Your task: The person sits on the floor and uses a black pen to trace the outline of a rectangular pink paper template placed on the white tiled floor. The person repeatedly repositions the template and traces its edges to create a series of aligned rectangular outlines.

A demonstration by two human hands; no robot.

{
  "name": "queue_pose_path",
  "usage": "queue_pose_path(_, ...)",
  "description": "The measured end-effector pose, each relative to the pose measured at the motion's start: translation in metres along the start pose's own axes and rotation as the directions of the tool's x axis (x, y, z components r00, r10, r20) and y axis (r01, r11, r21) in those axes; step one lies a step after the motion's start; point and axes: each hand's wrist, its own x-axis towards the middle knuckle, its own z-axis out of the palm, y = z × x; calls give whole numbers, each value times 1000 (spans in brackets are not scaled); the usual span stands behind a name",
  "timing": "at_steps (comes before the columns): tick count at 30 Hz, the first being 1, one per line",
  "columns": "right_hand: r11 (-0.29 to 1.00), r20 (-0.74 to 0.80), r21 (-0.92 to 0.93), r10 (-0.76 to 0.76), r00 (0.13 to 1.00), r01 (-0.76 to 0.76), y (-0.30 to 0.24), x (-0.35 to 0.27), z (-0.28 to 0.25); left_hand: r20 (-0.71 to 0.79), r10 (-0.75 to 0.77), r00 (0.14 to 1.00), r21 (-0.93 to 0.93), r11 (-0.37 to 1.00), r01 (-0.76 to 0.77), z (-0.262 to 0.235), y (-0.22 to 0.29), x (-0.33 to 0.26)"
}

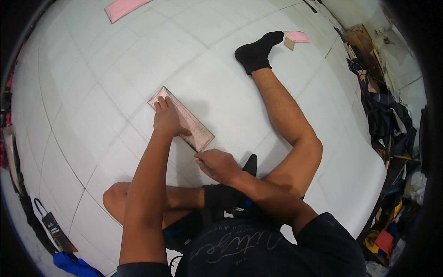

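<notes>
A long rectangular pink template [198, 131] with a dark edge lies slantwise on a large white sheet [138, 60]. My left hand [167, 116] rests on its upper part, fingers spread and thumb out to the side, pressing it flat. Just off the template's near corner is my right hand [219, 165], its fingers closed in a pinch. A thin, dark, pen-like thing [206, 167] shows between those fingers; its exact kind is too small to make out.
Another pink piece [124, 8] lies at the far left. A smaller pink piece [297, 36] and a brown diamond-shaped piece [289, 43] are beside my outstretched foot. Heaped cloth and bags [387, 115] line the right edge. A black tag [54, 230] lies at lower left.
</notes>
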Motion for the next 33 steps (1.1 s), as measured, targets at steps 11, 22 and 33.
queue_pose_path(11,961,-238,198,237,942,-191,21,9,-142,-344,128,930,-86,982,-167,47,-48,-41)
queue_pose_path(22,988,-58,-140,53,997,-61,93,29,-52,-405,184,895,-22,977,-211,45,18,11)
queue_pose_path(33,954,-26,-284,97,995,-100,94,27,-45,-454,175,874,-69,971,-230,45,8,10)
